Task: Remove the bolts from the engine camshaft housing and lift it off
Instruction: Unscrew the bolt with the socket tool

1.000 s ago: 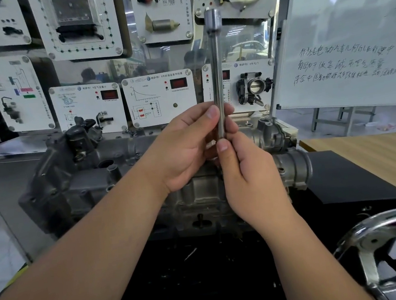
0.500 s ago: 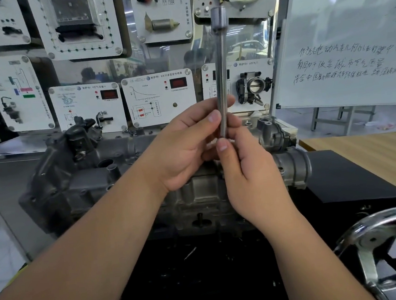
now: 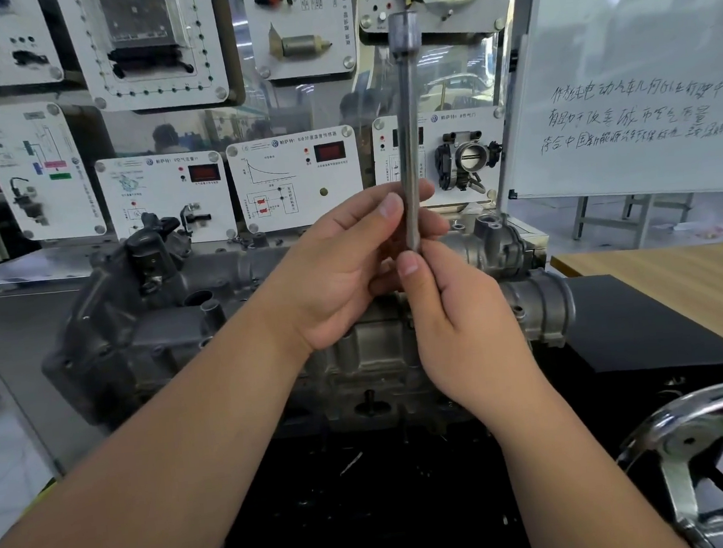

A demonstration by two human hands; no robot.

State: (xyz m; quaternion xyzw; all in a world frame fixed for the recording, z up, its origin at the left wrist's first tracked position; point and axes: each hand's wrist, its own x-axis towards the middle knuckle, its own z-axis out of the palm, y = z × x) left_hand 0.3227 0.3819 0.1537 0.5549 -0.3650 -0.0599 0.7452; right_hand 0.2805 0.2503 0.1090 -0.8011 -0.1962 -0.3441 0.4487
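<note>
- Steel rod (image 3: 408, 138), long and thin with a thicker socket-like head at its top, stands nearly upright in front of the wall panels (image 3: 294, 179).
- Left hand (image 3: 342, 271) has its fingers curled round the rod's lower part, thumb tip against the shaft.
- Right hand (image 3: 456, 326) pinches the rod's bottom end, thumb pointing up just under the left thumb; the two hands touch.
- Grey metal housing (image 3: 146, 332) lies crosswise behind and below the hands, on the engine; neither hand touches it.
- A round port (image 3: 542, 310) sticks out at the engine's right end, beside a black box (image 3: 645, 336).
- Wooden worktop (image 3: 679, 276) lies to the right, beyond the box.
- A whiteboard (image 3: 639, 74) with handwriting stands at upper right.
- A chrome handwheel (image 3: 707, 453) shows at lower right.
- A throttle body (image 3: 468, 161) is mounted on one panel, just right of the rod.
</note>
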